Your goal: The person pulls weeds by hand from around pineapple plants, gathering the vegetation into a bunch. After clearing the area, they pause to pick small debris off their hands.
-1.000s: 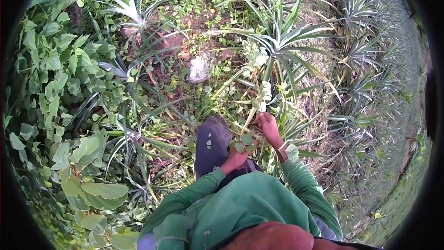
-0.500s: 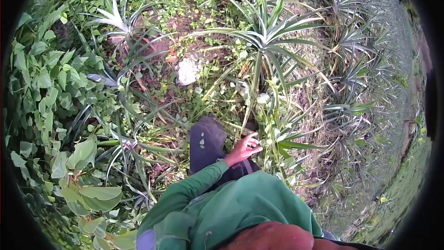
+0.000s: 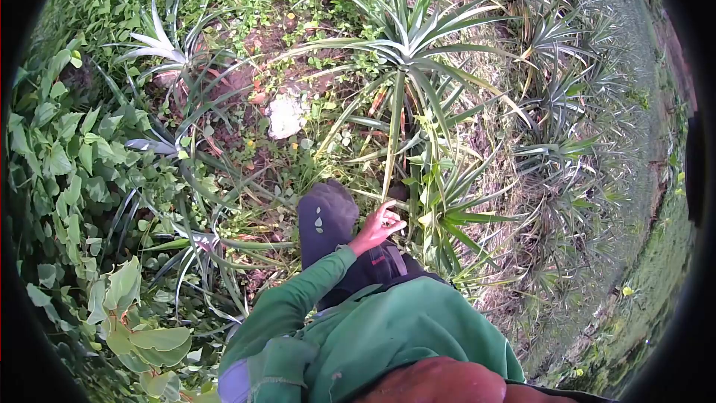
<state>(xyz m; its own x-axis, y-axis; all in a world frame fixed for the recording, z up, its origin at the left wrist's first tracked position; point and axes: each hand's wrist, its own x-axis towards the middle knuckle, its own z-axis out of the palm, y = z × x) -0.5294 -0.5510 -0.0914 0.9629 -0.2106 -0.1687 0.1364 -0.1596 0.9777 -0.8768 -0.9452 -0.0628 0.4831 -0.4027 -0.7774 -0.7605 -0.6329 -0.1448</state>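
Note:
My left hand (image 3: 378, 228), in a green sleeve (image 3: 302, 287), reaches out over my dark trouser leg (image 3: 325, 216). Its fingers are loosely bent and apart, with nothing visible between them. Just to its right stands a low plant with long narrow green leaves (image 3: 471, 218). Ahead of the hand is a larger pineapple plant (image 3: 406, 56), one long drooping leaf of which ends close to the fingers. My right hand is out of sight.
A whitish lump (image 3: 285, 117) lies on the ground ahead. More spiky plants (image 3: 170, 51) grow at left beside dense broad-leaved vines (image 3: 63, 142). Dry grass (image 3: 492, 127) runs along the right, with further pineapple rows (image 3: 556, 149) beyond.
My left hand has shifted slightly left and up in view, and the surrounding plants have slid left too. Fewer small pale leaves show beside the fingers than before.

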